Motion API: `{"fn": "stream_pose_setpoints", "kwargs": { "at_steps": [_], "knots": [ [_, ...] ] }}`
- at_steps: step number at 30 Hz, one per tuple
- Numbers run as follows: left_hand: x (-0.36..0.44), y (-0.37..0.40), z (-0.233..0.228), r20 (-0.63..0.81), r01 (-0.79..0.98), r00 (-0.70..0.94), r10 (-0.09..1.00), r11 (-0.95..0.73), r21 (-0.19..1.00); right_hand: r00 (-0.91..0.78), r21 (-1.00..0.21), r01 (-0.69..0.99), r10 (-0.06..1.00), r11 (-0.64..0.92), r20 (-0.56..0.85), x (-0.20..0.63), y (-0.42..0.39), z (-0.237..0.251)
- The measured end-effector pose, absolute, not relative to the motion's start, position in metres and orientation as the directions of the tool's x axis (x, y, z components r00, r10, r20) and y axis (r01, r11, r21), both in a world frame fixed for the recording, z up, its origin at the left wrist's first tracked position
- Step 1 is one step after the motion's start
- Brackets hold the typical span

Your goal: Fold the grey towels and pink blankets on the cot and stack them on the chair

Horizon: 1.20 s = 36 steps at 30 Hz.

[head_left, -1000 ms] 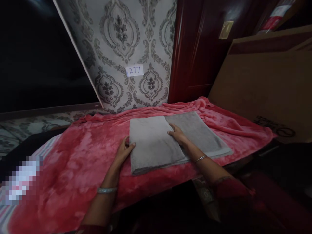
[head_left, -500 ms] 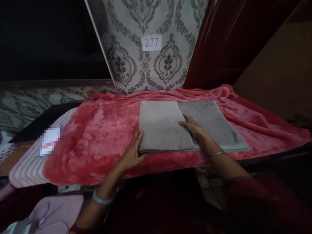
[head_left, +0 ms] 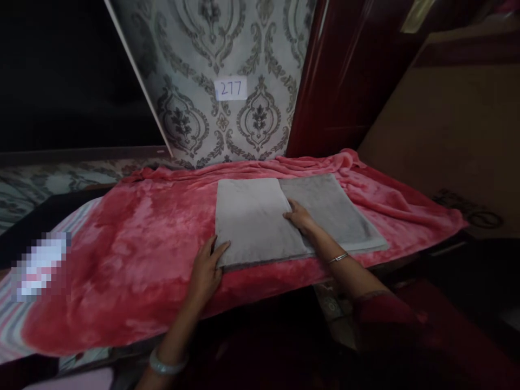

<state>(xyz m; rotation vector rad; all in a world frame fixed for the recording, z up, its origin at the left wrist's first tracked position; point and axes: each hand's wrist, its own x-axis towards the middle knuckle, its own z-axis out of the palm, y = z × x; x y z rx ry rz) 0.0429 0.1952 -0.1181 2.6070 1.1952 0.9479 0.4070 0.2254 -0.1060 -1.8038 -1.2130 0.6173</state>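
A grey towel (head_left: 252, 222) lies partly folded, its left part doubled over as a lighter panel and its right part (head_left: 325, 200) flatter and darker. My left hand (head_left: 206, 268) is closed at the near left corner, thumb across the top and the other fingers along the left edge. At the inner edge of the folded panel, my right hand (head_left: 303, 216) pinches the cloth, with some fingertips hidden. Beneath the towel spreads a red plush blanket (head_left: 162, 244).
A dark screen (head_left: 73, 76) stands at the back left. Patterned wallpaper bears a paper marked 277 (head_left: 231, 88). At the right are a dark red glossy panel (head_left: 337, 70) and a large cardboard box (head_left: 455, 135). A blurred-out patch (head_left: 40, 268) covers something on the blanket's striped left end.
The view has shifted, so the blanket and towel appear farther left and slightly lower. My left thumb now lies over the towel's corner. My right hand stays at the panel's inner edge.
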Motion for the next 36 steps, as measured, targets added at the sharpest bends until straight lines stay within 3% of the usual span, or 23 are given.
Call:
{"fn": "stream_pose_setpoints", "kwargs": {
  "at_steps": [4,11,16,20,23,26,28,30,36],
  "knots": [
    [0.04,0.196,-0.123,0.552,0.647,0.486,0.678,-0.703,0.294,0.463,-0.808,0.539,0.885,-0.238,0.049,0.407,0.243,-0.089],
    [0.039,0.198,-0.131,0.606,0.641,0.493,0.624,-0.732,0.233,0.437,-0.758,0.63,0.884,-0.171,0.164,0.394,0.255,-0.072],
    [0.026,0.201,-0.121,0.489,0.616,0.531,0.692,-0.711,0.338,0.452,-0.734,0.643,0.882,-0.219,0.133,0.394,0.248,-0.071],
    [0.006,0.215,-0.071,0.37,0.479,0.653,0.661,-0.739,0.474,0.441,-0.723,0.647,0.892,-0.24,0.098,0.392,0.231,-0.069],
    [0.023,0.236,-0.027,0.332,0.493,0.644,0.689,-0.706,0.509,0.415,-0.705,0.665,0.907,-0.247,0.074,0.385,0.209,-0.067],
    [0.084,0.264,0.001,0.205,0.498,0.748,0.631,-0.738,0.455,0.386,-0.655,0.71,0.921,-0.257,0.058,0.376,0.188,-0.063],
    [0.139,0.286,0.007,0.069,0.528,0.807,0.586,-0.77,0.358,0.386,-0.61,0.739,0.922,-0.286,0.036,0.37,0.177,-0.061],
    [0.192,0.306,0.006,-0.101,0.622,0.781,0.616,-0.752,0.218,0.405,-0.559,0.762,0.914,-0.328,0.017,0.364,0.169,-0.06],
    [0.285,0.347,-0.018,-0.117,0.679,0.734,0.669,-0.718,0.153,0.472,-0.494,0.779,0.88,-0.386,0.058,0.355,0.162,-0.066]
  ]
}}
